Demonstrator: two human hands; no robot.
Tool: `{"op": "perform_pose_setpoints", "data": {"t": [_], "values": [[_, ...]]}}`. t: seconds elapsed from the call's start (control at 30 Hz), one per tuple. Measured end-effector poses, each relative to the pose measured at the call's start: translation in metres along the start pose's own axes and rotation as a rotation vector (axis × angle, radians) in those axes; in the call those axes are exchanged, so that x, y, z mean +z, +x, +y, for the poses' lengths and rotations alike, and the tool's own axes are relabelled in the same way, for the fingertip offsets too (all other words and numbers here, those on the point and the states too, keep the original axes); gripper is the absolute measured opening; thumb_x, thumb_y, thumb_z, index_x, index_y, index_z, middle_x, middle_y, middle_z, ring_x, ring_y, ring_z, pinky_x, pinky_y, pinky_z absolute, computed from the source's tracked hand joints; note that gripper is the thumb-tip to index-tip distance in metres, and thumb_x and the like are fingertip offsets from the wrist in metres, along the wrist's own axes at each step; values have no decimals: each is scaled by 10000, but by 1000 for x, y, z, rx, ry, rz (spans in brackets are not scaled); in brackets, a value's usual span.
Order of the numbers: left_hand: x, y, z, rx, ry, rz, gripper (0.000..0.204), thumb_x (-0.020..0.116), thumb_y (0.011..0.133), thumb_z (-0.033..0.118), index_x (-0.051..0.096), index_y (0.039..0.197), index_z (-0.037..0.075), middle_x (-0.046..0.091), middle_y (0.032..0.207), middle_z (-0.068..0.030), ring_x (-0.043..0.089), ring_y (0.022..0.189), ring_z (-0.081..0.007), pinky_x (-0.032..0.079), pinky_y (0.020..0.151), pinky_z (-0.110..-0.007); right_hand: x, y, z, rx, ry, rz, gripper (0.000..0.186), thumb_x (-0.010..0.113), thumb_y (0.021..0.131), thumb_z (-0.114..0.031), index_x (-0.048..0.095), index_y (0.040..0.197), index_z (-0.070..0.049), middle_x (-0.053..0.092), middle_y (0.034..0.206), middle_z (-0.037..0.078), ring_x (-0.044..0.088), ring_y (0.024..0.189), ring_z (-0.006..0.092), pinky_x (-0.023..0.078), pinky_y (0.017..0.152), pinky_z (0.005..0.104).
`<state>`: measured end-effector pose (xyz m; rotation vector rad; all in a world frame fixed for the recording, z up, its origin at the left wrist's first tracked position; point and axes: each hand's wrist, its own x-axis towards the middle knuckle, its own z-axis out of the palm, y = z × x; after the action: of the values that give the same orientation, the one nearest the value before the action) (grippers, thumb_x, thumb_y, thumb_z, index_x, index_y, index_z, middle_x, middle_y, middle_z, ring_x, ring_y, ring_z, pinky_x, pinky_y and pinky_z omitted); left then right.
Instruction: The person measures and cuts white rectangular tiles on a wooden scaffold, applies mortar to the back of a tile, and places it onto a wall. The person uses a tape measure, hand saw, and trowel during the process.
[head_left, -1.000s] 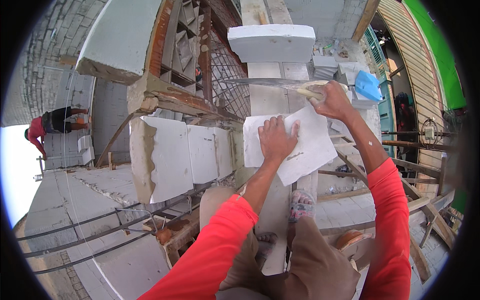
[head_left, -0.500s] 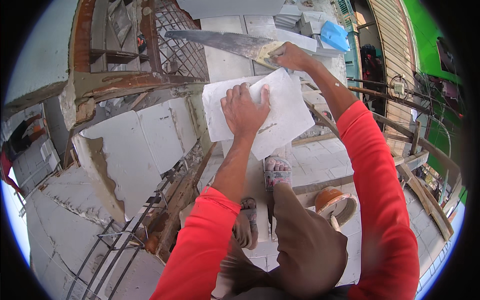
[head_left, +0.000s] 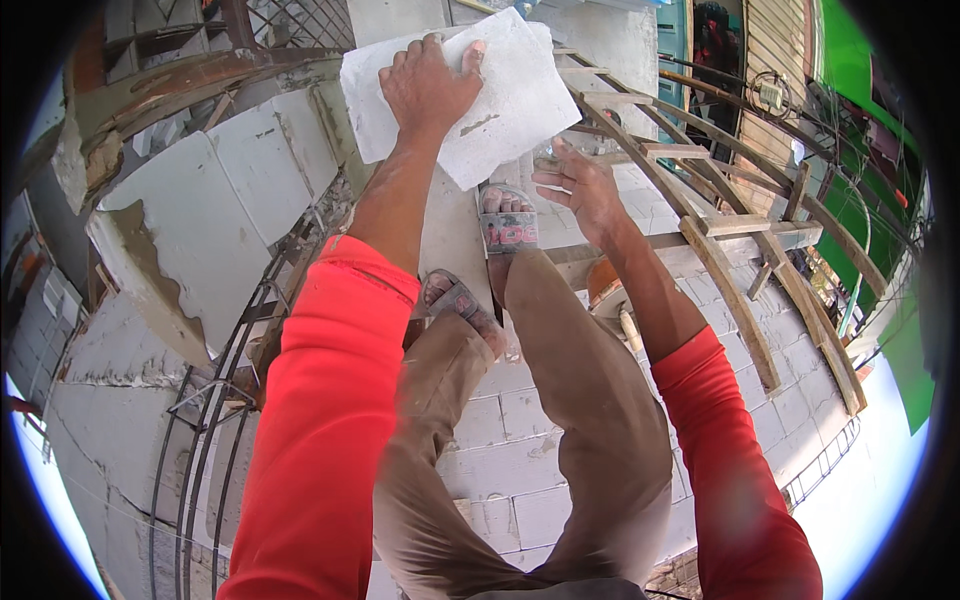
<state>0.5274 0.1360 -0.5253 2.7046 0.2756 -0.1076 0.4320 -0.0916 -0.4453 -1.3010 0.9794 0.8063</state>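
Observation:
My left hand [head_left: 425, 95] lies with fingers spread on two overlapping white slabs [head_left: 510, 120], rough-edged, at the top middle. My right hand [head_left: 585, 185] hangs just below their right corner, fingers apart and slightly curled, with nothing visible in them. Below the slabs are my feet in grey sandals [head_left: 510, 230], standing on a narrow pale strip among the block work. The handsaw is not visible in this frame.
Timber framing with short cross pieces [head_left: 725, 225] runs along the right, beside an orange bucket [head_left: 605, 285]. On the left are mortared white blocks [head_left: 175, 195] and long steel bars [head_left: 215, 450]. A cluttered doorway [head_left: 710, 45] and corrugated sheeting [head_left: 760, 50] stand beyond at upper right.
My right hand has let go of the handsaw and come down beside the slabs. My left hand stays on them. The view has shifted, putting the slabs higher in the picture.

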Motion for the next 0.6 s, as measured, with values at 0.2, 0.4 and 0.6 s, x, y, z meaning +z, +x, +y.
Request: {"op": "perform_pose_setpoints", "data": {"t": [0.2,0.4,0.6], "values": [[-31,44,-14,-81,-114,-629,948,668,900,707,501,1540,29,676,1405,-224,675,1281,-368,517,1090,-504,54,12,-10,82,164,10,822,622,1043,-538,397,1595,29,453,1564,262,520,1393,403,479,1114,567],[-52,19,-5,-155,-86,-676,865,683,905,609,541,1490,-12,695,1376,-204,662,1299,-347,528,1096,-471,53,4,5,50,289,57,865,579,1036,-602,375,1619,5,426,1607,273,447,1470,437,406,1169,629],[-94,-53,-9,-295,-653,-811,1207,981,624,529,459,1438,-195,691,1247,-336,750,1100,-377,614,937,-418,24,-7,5,76,107,6,995,593,977,-689,343,1642,8,379,1657,290,359,1542,463,332,1226,629]]}}
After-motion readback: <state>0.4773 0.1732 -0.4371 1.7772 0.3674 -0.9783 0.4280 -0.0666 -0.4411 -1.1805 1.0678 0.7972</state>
